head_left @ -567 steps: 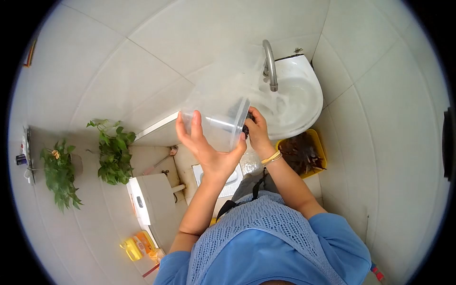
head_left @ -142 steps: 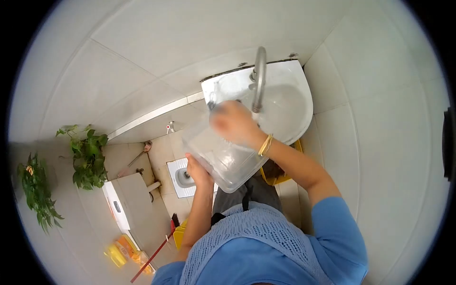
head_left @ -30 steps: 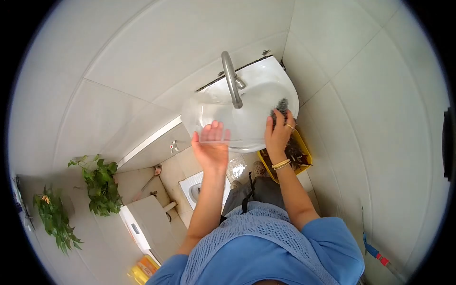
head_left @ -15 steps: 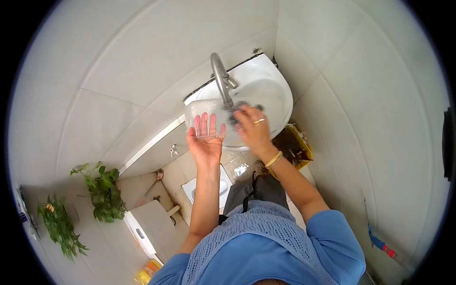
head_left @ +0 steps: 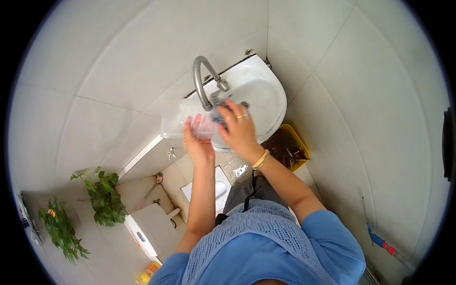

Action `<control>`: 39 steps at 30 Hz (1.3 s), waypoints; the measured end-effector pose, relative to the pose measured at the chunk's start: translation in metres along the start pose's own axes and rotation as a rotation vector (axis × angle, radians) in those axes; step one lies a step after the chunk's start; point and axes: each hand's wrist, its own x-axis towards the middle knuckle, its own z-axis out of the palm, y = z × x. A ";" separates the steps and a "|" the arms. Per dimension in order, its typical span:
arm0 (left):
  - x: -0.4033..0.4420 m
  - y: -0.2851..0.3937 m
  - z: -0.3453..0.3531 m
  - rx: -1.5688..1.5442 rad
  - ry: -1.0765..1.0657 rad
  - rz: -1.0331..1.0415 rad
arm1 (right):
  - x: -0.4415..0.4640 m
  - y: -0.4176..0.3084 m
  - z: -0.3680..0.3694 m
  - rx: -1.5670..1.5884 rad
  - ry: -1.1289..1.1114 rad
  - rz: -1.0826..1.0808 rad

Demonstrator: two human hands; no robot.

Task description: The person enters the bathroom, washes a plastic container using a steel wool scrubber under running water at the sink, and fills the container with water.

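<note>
My left hand (head_left: pixel 199 148) is closed on a clear plastic container (head_left: pixel 172 118), which is tilted over the left side of the white sink (head_left: pixel 268 90). Its fingers show through the transparent wall. Under the curled fingers of my right hand (head_left: pixel 241 134) is a dark grey scouring pad (head_left: pixel 217 117), slightly blurred, at the container's right end. The curved metal faucet (head_left: pixel 197 78) reaches over the container, its spout just left of the pad. Whether water runs from it I cannot tell.
A yellow bin (head_left: pixel 304 145) with dark contents stands below the sink's right side. Lower down are a squat toilet (head_left: pixel 221 190) and a white tank (head_left: pixel 151 227). A small wall tap (head_left: pixel 171 153) and leafy plants (head_left: pixel 105 197) are at left; tiled walls close in both sides.
The container and my left hand have moved left and tipped, the fingers now closer together around it. My right hand has shifted left with the scouring pad. The view has moved slightly.
</note>
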 end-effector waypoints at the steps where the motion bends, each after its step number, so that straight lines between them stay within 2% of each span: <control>1: -0.001 0.013 -0.003 -0.014 0.048 0.019 | -0.002 0.011 -0.005 -0.100 0.010 0.006; 3: 0.004 0.038 -0.018 -0.046 0.115 0.097 | -0.004 0.049 -0.017 -0.121 0.095 0.161; 4: 0.007 0.047 -0.027 -0.074 0.183 0.165 | -0.010 0.068 -0.019 -0.036 0.106 0.273; 6: 0.013 0.059 -0.043 -0.118 0.204 0.206 | -0.027 0.088 -0.001 0.528 0.074 0.707; 8: 0.020 0.059 -0.052 -0.167 0.209 0.258 | -0.034 0.064 0.018 1.137 0.090 1.010; 9: 0.018 0.054 -0.057 -0.227 0.202 0.263 | -0.035 0.056 0.036 1.218 0.130 1.135; 10: 0.018 0.051 -0.062 -0.286 0.194 0.269 | -0.037 0.057 0.040 1.224 0.119 1.138; 12: 0.014 0.058 -0.064 -0.275 0.219 0.286 | -0.028 0.049 0.036 1.452 0.126 1.186; 14: 0.010 0.062 -0.067 -0.285 0.251 0.227 | -0.027 0.049 0.032 1.399 0.084 1.148; 15: 0.010 0.057 -0.074 -0.288 0.255 0.230 | -0.030 0.054 0.031 1.302 -0.044 1.064; 16: 0.013 0.049 -0.084 -0.285 0.161 0.167 | -0.031 0.057 0.031 1.200 -0.164 0.975; 18: 0.009 0.033 -0.074 -0.227 0.037 0.046 | -0.033 0.050 0.028 1.205 -0.206 0.955; 20: -0.003 0.007 -0.041 -0.163 -0.024 -0.125 | -0.041 0.039 0.037 1.066 -0.343 0.728; 21: -0.001 -0.007 -0.033 -0.166 -0.022 -0.058 | -0.039 0.030 0.035 0.929 -0.347 0.486; 22: 0.000 -0.007 -0.035 -0.150 -0.052 -0.023 | -0.039 0.024 0.037 0.930 -0.345 0.487; 24: 0.001 0.002 -0.026 -0.132 -0.052 -0.022 | -0.032 0.008 0.035 1.177 -0.113 0.835; 25: -0.002 0.005 -0.021 -0.128 -0.051 -0.021 | -0.027 -0.003 0.026 1.300 -0.044 0.864; 26: -0.004 0.008 -0.014 -0.080 -0.049 0.009 | -0.025 -0.007 0.033 1.307 -0.041 0.863; 28: -0.009 0.007 -0.012 -0.026 -0.044 0.034 | -0.024 -0.012 0.044 1.108 0.048 0.546; 30: -0.013 0.005 -0.013 0.003 -0.044 -0.015 | -0.019 -0.005 0.054 1.078 0.089 0.529; 32: -0.014 0.005 -0.016 -0.107 -0.022 -0.047 | -0.013 0.012 0.076 0.722 0.066 0.552; 33: -0.014 0.005 -0.017 -0.216 -0.004 -0.082 | -0.012 0.017 0.085 0.692 0.069 0.699; 34: -0.016 0.005 -0.021 -0.207 -0.004 -0.084 | -0.017 0.019 0.091 0.697 0.073 0.706; 36: -0.015 0.002 -0.024 -0.228 0.000 -0.057 | -0.011 0.012 0.087 0.680 0.045 0.638; 37: -0.009 0.000 -0.024 -0.225 -0.004 -0.066 | -0.013 0.007 0.084 0.614 -0.057 0.658; 38: -0.004 0.003 -0.026 -0.224 0.015 -0.039 | -0.011 -0.010 0.074 0.609 -0.058 0.670; 39: -0.002 0.006 -0.029 -0.223 0.037 -0.008 | -0.009 -0.028 0.068 0.630 0.043 0.476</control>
